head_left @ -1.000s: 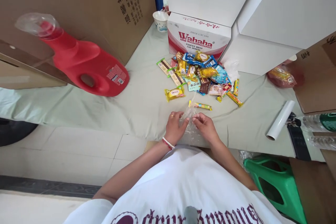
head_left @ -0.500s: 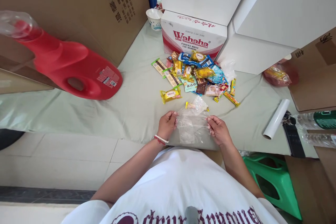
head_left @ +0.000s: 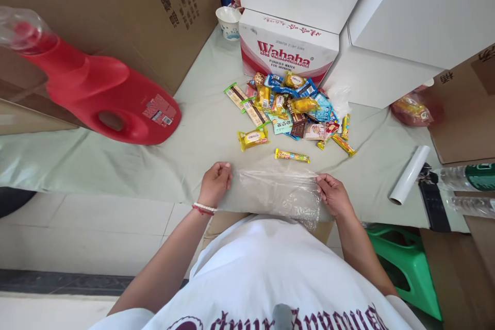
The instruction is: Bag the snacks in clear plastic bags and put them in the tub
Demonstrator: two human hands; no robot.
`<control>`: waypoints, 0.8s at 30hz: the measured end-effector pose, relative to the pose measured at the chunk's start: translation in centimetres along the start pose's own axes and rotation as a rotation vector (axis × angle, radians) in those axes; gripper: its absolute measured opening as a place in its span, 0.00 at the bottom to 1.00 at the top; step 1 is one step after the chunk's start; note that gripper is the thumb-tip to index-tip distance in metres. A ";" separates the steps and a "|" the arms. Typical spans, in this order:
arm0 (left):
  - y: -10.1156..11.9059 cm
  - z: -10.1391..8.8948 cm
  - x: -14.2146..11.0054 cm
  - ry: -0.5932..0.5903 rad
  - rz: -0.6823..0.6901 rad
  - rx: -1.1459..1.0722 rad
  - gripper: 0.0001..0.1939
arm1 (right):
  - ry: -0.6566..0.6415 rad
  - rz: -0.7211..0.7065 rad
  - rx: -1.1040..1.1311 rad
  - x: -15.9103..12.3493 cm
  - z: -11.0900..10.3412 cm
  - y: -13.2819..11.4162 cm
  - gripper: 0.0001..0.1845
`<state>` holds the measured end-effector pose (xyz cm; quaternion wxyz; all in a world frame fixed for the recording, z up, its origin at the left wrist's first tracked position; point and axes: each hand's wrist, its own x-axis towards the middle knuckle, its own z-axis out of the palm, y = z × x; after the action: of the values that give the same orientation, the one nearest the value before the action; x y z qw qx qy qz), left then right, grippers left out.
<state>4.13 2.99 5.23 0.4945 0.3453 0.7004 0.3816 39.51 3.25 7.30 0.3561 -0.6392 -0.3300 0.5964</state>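
Note:
A clear thin plastic bag (head_left: 278,188) stretches between my hands at the table's front edge, its lower right corner crumpled and hanging over. My left hand (head_left: 216,184), with bracelets at the wrist, is closed in a pinch at the bag's left side; the film there is nearly invisible. At the bag's upper right corner, my right hand (head_left: 333,193) pinches the plastic between thumb and fingers. Just beyond the bag lies a small yellow snack stick (head_left: 292,155). A yellow wrapped cake (head_left: 253,138) is farther left, in front of a pile of mixed packaged snacks (head_left: 296,108).
Behind the snacks stands a Wahaha water carton (head_left: 288,49), with white boxes (head_left: 390,72) beside it. A large red detergent bottle (head_left: 116,98) is at left, a paper cup (head_left: 229,26) at the back. On the right are a white roll (head_left: 410,175) and plastic bottles (head_left: 472,178).
My hands have moved apart, the left one farther, and the bag is spread wider. It no longer overlaps the small snack stick, which now shows fully.

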 end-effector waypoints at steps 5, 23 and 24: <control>0.1 3.2 -2.2 0.315 0.524 0.375 0.27 | 0.018 -0.038 -0.076 0.2 0.5 0.0 0.24; -2.4 4.2 -2.8 0.072 0.844 0.860 0.25 | 0.195 -0.672 -1.184 2.6 -0.5 -9.1 0.18; -2.4 4.5 -3.3 0.059 0.912 0.828 0.21 | 0.081 -0.777 -1.213 3.5 2.1 -10.4 0.17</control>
<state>9.05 -0.10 3.52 0.0870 0.7626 0.5857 0.2604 37.69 11.84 14.26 0.1366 -0.5826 -0.7930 0.1142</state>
